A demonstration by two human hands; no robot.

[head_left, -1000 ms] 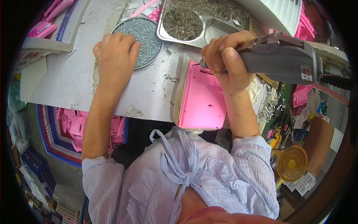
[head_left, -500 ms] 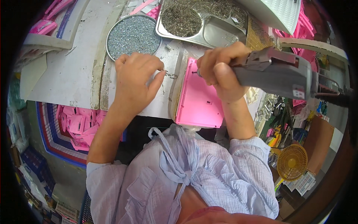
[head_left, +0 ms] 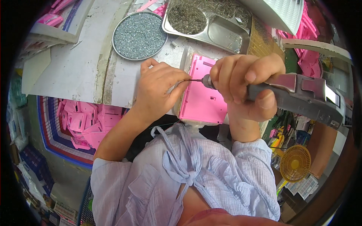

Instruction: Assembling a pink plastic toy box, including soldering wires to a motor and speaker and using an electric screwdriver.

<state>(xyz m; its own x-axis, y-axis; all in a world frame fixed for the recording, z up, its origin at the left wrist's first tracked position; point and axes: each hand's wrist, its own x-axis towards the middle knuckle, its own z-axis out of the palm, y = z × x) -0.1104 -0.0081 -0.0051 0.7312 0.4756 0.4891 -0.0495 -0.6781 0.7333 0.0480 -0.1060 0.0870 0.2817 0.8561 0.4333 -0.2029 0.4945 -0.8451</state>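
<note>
My right hand (head_left: 247, 81) is wrapped round a dark electric screwdriver (head_left: 294, 90), which is tilted with its bit pointing left. At the bit's tip, the thumb and fingers of my left hand (head_left: 162, 86) pinch together over the left edge of a pink plastic panel (head_left: 203, 103). Whatever sits between those fingertips is too small to make out. The panel lies flat in a pale holder at the table's front edge, partly covered by my right hand. Beyond my left hand stands a round metal dish (head_left: 139, 35) full of small silvery screws.
A steel compartment tray (head_left: 226, 34) with brownish small metal parts stands at the back. Below the table on the left, a blue and red basket (head_left: 49, 132) holds several pink plastic parts. A yellow basket (head_left: 295, 163) is at the lower right.
My left hand has moved right to the panel's edge, meeting the bit tip. The screwdriver has swung lower and more sideways, its bit now toward my left fingers.
</note>
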